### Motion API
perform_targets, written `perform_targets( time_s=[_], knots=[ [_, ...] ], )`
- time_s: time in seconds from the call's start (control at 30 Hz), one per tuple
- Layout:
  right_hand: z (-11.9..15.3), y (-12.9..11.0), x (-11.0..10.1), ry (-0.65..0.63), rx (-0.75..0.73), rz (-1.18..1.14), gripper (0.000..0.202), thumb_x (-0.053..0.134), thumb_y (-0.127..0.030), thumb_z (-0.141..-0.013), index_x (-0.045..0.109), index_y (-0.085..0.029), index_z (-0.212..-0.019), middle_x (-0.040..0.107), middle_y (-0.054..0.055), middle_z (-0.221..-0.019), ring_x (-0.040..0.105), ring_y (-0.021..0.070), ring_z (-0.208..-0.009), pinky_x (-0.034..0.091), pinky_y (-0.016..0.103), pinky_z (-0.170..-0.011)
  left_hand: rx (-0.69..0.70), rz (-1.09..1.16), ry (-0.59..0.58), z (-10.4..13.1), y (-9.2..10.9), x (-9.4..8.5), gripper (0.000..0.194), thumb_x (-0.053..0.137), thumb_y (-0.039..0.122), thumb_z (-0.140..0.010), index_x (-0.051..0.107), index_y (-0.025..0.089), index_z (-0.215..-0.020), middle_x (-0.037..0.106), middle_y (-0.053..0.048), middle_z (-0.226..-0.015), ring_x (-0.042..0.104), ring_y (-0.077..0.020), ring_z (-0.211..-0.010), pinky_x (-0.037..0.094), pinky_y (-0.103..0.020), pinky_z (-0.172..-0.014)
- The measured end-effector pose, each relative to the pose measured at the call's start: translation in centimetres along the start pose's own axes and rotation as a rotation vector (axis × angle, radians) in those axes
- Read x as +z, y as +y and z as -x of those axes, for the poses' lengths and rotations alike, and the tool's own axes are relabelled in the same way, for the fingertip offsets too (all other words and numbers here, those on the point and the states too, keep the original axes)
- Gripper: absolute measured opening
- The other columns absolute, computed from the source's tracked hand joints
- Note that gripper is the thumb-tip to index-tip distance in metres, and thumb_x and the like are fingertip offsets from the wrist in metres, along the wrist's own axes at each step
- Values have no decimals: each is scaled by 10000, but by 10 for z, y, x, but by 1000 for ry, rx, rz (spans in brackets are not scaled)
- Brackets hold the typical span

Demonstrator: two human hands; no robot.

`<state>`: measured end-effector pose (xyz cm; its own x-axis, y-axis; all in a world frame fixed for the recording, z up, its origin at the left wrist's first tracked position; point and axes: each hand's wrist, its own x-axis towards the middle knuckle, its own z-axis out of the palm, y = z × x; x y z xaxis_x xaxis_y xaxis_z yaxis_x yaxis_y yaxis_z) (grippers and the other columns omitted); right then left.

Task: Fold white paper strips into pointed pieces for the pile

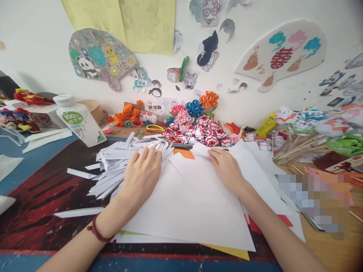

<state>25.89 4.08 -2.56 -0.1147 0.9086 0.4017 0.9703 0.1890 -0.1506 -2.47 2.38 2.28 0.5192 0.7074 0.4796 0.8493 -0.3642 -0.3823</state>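
White paper sheets (187, 204) lie stacked over coloured ones at the middle of the table. On the left, a heap of folded white paper strips (113, 166) spreads beside them. My left hand (144, 170) rests between heap and sheets, fingers curled down; whatever lies under the fingertips is hidden. My right hand (227, 170) is at the sheets' far right edge, its fingers closed on a small folded white paper (200, 149). An orange piece (184, 153) shows between the hands.
A white bottle (81, 121) stands at the back left. Red-and-white paper flowers (202, 132) are piled against the wall. Thin wooden sticks (297, 145) and a blurred flat device (314, 200) lie at the right. Loose strips (79, 212) lie on the dark mat.
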Motion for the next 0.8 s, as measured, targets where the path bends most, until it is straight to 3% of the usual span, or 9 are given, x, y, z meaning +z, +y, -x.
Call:
perform_targets(
  time_s=[0.33,0.47,0.6,0.8],
  knots=[
    [0,-2,-3,22,-10,-23,299,407,-210,-955,673,-138,-1072,676,121,-1104,615,246,-980,443,363,-845,292,336,-74,2,22,2,155,419,195,-939,567,152,-924,612,-84,-938,552,-221,-912,377,-376,-827],
    [1,-15,-4,78,-83,1,223,506,-218,-914,660,-128,-1047,664,123,-1032,566,268,-989,417,392,-866,339,373,-109,7,33,10,196,459,271,-934,560,133,-1030,628,-117,-1080,545,-241,-1042,366,-394,-906],
    [6,-28,-1,22,-141,-136,176,510,-173,-901,672,-169,-969,639,86,-915,559,229,-896,437,347,-788,372,376,-139,10,39,15,246,420,225,-947,541,119,-1133,601,-136,-1216,561,-231,-1066,366,-392,-926],
    [9,-33,0,-24,15,-335,148,552,-184,-854,649,-189,-966,614,38,-837,569,182,-768,436,297,-694,398,351,-127,13,38,15,290,410,197,-945,523,104,-1195,581,-158,-1261,568,-235,-1081,377,-388,-918]
  ],
)
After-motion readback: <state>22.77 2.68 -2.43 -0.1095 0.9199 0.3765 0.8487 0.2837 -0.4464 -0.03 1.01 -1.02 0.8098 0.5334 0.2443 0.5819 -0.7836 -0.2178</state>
